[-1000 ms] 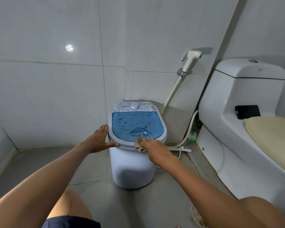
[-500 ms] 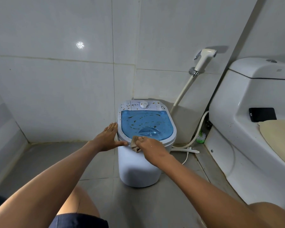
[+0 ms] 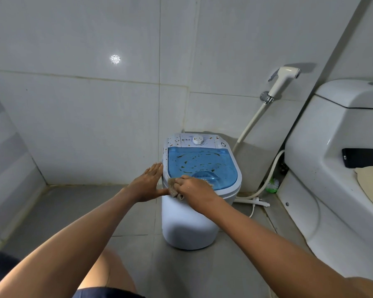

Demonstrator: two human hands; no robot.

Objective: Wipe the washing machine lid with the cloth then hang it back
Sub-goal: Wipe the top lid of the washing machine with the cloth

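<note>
Mini washing machine (image 3: pixel 187 220) is steadied by the flat, open-fingered left hand (image 3: pixel 148 186) (probably against sliding) while the right hand (image 3: pixel 195 190), fingers clenched, presses the cloth (image 3: pixel 174 190) onto the spotted blue lid (image 3: pixel 202 166).

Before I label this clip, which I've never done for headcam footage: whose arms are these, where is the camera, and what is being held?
The camera sits on a person's head, looking down at their own bare arms. The left hand lies flat and open against the side of a small white washing machine on a grey bathroom floor. The right hand presses a small beige cloth on the near edge of its translucent blue lid, which is speckled with brown dirt. A white toilet stands at the right.
</note>
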